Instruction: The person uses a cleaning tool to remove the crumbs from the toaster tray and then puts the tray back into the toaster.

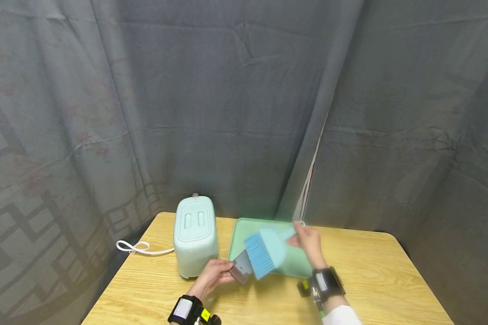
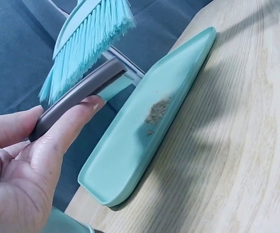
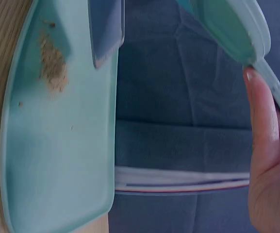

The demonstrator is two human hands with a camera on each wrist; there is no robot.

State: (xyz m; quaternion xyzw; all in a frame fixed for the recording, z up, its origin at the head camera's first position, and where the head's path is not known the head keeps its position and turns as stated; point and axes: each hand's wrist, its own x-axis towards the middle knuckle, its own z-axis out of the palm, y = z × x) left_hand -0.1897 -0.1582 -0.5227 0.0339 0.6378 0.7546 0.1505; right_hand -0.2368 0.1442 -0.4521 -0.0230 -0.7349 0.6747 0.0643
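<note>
My left hand grips a small grey dustpan with a slotted end, thumb on one side and fingers on the other. By its handle, my right hand holds a blue hand brush, bristles pointing left and down beside the dustpan. Both tools are in the air above a mint-green tray on the table. A small pile of brown crumbs lies on the tray, with a few specks apart from it. Whether the bristles touch the dustpan, I cannot tell.
A mint-green toaster with a closed lid stands left of the tray. Its white cord loops toward the left edge of the wooden table. Grey curtains hang behind and at both sides.
</note>
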